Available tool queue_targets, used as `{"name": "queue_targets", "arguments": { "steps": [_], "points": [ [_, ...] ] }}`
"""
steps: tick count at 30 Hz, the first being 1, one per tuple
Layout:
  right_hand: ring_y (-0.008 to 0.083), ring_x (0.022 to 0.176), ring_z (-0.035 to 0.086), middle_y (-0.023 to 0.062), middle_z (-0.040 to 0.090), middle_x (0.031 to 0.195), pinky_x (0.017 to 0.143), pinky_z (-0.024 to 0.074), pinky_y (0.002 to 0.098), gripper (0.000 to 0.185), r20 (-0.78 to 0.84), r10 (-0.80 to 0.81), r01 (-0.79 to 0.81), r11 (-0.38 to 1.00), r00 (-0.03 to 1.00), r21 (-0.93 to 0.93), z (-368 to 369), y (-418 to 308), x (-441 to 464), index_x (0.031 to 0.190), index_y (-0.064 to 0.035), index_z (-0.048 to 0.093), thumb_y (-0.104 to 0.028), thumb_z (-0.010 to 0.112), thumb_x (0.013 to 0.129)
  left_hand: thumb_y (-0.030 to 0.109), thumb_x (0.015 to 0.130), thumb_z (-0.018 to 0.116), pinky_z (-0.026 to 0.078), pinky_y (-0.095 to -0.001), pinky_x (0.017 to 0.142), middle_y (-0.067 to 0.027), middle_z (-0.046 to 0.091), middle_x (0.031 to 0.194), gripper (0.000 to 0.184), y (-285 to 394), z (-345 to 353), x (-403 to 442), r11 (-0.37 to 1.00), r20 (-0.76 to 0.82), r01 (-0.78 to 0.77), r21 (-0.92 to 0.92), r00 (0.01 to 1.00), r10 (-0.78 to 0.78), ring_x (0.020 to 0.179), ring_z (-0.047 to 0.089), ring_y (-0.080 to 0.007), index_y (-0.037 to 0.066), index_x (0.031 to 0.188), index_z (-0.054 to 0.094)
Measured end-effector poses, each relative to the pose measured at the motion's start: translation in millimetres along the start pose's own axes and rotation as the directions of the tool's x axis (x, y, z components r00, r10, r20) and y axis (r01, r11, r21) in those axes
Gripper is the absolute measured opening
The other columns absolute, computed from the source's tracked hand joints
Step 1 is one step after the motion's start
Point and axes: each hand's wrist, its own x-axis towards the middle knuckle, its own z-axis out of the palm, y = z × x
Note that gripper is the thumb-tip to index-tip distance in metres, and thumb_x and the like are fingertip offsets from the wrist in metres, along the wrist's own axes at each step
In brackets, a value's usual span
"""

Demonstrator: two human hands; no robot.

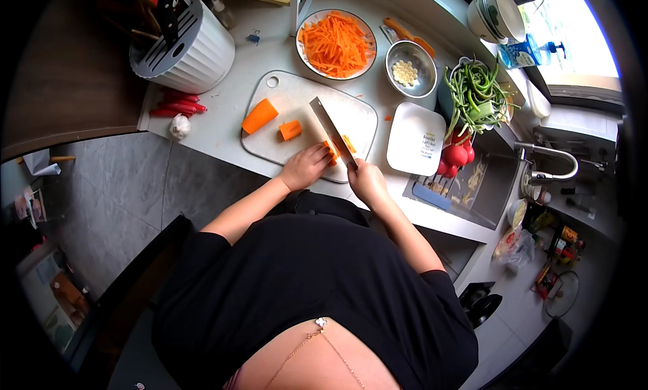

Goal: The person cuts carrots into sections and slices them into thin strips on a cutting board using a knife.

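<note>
My right hand (368, 182) is closed around the handle of a kitchen knife (332, 129), whose broad blade points away from me over the white cutting board (260, 144). Just left of the blade, the bent fingers of my left hand (308, 166) press on a piece of carrot (331, 152), partly hidden under the fingertips. Cut carrot slices (348, 144) lie on the blade's other side. Farther left on the board rest a large carrot chunk (260, 116) and a shorter carrot block (290, 129).
Behind the board stand a plate of carrot shreds (336, 44) and a metal bowl (424, 86) with garlic cloves. A white tray (416, 139), green beans (472, 93) and red radishes (457, 154) are right, near the sink (496, 187). A knife holder (209, 52), chilies (179, 103) and garlic bulb (180, 126) sit left.
</note>
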Motion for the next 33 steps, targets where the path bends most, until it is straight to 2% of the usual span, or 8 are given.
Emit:
{"name": "queue_targets", "arguments": {
  "steps": [9,14,18,21,27,33],
  "points": [
    [0.0430,0.066,0.061,0.0249,0.062,0.068,0.064,0.0488,0.0529,0.023,-0.008,-0.005,0.006,1.000,1.000,0.019,7.9,-3.3,-1.0,0.081,-0.0013,0.059,-0.023,0.054,0.088,0.017,0.082,0.064,0.049,-0.0400,0.085,-0.0125,0.056,0.117,0.032,-0.5,0.3,-1.9,1.000,0.021,0.023,-0.010,1.000,-0.023,0.105,0.055,-0.0308,0.004,0.110,0.061],
    [0.0431,0.066,0.061,0.0248,0.062,0.069,0.065,0.0490,0.0524,0.023,-0.014,-0.039,0.039,0.999,0.999,-0.002,12.8,-6.3,-0.6,0.082,-0.0017,0.059,-0.023,0.054,0.088,0.019,0.082,0.064,0.049,-0.0388,0.084,-0.0109,0.057,0.115,0.028,0.9,-2.2,-1.9,0.999,0.055,0.046,0.015,0.997,-0.047,0.104,0.056,-0.0302,0.006,0.107,0.062],
    [0.0429,0.066,0.062,0.0246,0.063,0.070,0.064,0.0492,0.0523,0.022,0.002,-0.008,0.008,1.000,1.000,0.016,13.1,-10.8,-0.1,0.084,-0.0018,0.059,-0.023,0.054,0.088,0.018,0.082,0.063,0.049,-0.0385,0.083,-0.0094,0.058,0.111,0.023,-3.4,-6.7,-10.8,0.998,0.061,0.059,0.037,0.996,-0.062,0.103,0.056,-0.0296,0.007,0.102,0.063],
    [0.0428,0.067,0.062,0.0244,0.063,0.070,0.064,0.0494,0.0522,0.022,-0.004,0.022,-0.022,0.999,1.000,0.046,3.7,-13.0,-1.8,0.085,-0.0023,0.058,-0.024,0.054,0.089,0.015,0.081,0.061,0.048,-0.0390,0.083,-0.0092,0.059,0.109,0.022,-6.2,-8.4,-16.1,0.999,0.031,0.010,0.031,0.999,-0.011,0.103,0.056,-0.0291,0.007,0.101,0.063],
    [0.0429,0.065,0.062,0.0249,0.062,0.068,0.063,0.0496,0.0523,0.023,-0.041,-0.016,0.017,0.999,0.999,0.028,16.8,-8.8,-4.4,0.083,-0.0014,0.058,-0.024,0.054,0.088,0.012,0.080,0.056,0.048,-0.0392,0.085,-0.0096,0.060,0.111,0.024,-7.4,-9.7,-11.5,0.999,0.023,-0.029,0.023,0.999,0.029,0.105,0.056,-0.0291,0.005,0.102,0.063],
    [0.0430,0.065,0.062,0.0250,0.062,0.067,0.063,0.0496,0.0525,0.024,-0.045,0.008,-0.006,0.999,0.999,0.033,17.0,-11.9,-5.9,0.081,-0.0010,0.058,-0.024,0.054,0.088,0.011,0.079,0.056,0.047,-0.0394,0.087,-0.0095,0.060,0.113,0.028,-11.6,-11.9,-11.4,0.999,0.062,-0.037,-0.001,0.997,0.037,0.107,0.056,-0.0291,0.005,0.105,0.063]
  ]
}}
